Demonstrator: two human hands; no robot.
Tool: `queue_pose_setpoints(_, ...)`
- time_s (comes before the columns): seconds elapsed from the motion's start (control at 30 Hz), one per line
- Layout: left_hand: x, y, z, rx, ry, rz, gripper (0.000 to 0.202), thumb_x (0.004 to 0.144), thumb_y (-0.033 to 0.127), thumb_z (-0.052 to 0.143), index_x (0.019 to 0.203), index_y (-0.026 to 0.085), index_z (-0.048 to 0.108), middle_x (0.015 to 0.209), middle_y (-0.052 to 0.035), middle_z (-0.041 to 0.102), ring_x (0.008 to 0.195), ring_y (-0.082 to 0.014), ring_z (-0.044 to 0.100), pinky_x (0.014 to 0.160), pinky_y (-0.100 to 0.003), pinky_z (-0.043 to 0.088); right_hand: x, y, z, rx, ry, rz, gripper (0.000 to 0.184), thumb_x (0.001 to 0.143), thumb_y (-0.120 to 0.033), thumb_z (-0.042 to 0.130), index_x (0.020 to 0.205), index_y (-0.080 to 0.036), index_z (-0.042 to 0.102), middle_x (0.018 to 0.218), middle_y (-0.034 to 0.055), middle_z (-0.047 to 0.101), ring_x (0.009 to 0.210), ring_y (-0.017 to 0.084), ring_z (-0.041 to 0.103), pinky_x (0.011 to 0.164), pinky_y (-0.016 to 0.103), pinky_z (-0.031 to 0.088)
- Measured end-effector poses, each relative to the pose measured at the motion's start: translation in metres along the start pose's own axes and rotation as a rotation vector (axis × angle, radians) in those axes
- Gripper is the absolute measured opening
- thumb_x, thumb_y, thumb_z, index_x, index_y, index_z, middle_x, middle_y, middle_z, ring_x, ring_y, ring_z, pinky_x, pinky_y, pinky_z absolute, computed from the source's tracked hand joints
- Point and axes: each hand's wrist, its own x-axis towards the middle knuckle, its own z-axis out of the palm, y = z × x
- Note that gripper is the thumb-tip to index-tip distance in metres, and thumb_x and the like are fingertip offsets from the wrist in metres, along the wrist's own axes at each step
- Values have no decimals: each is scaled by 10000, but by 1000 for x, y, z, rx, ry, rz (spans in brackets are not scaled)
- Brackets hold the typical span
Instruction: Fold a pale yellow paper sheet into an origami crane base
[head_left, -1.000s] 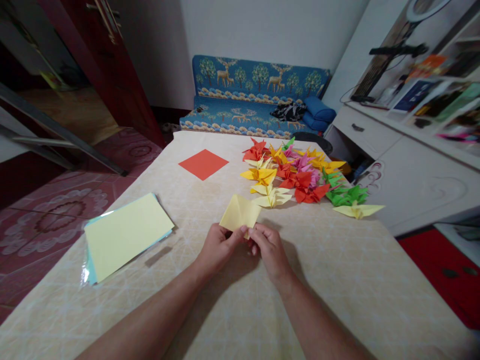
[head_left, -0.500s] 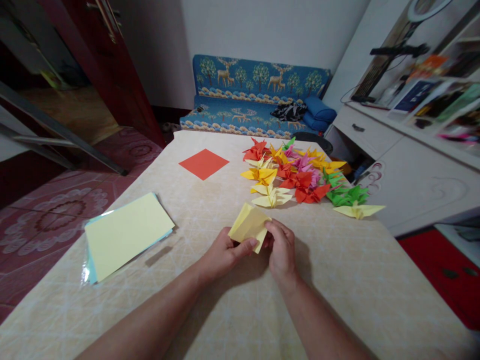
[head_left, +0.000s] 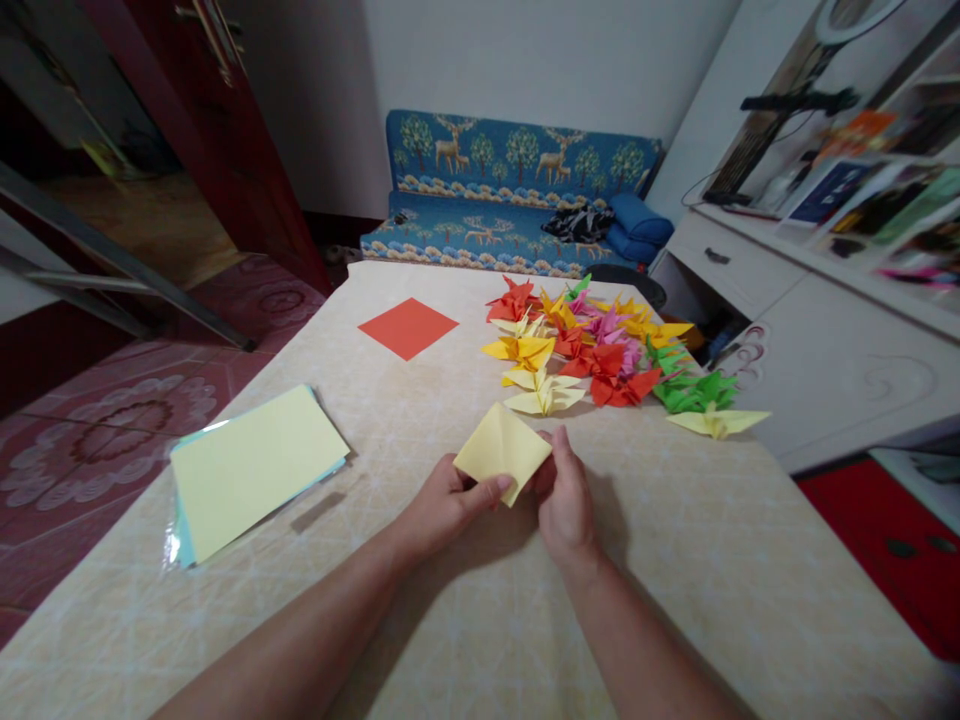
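A pale yellow origami paper (head_left: 504, 447), folded into a small square, is held above the table with one corner pointing toward me. My left hand (head_left: 459, 500) is closed on its lower left side, the thumb pressed on top and the fingers beneath. At the right corner is my right hand (head_left: 564, 497), its thumb raised off the sheet and its curled fingers partly hidden behind the paper. Just beyond the square lies a pale yellow paper crane (head_left: 545, 393).
Several folded cranes in red, orange, pink and green (head_left: 600, 350) crowd the table's far right. A red paper square (head_left: 409, 328) lies flat at the far left. Nearer on the left is a stack of yellow and blue sheets (head_left: 259, 475). A blue patterned sofa (head_left: 517, 190) stands behind the table (head_left: 420, 640).
The yellow paper's top flap has flattened into an even square facing up. My right thumb has lifted off the paper, while my left hand stays nearly in place.
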Motion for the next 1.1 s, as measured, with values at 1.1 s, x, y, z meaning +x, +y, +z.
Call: queue_pose_setpoints(1.1,13,-1,-4,-184,331,137,213,774,319,657,864,152,559,613,34,496,496,-64,388,455,-186,295,-7,-4,5,-348,-143,-39,318,781,-375,600,572,-175,469,490,-47,483,422,60,390,407,180,280)
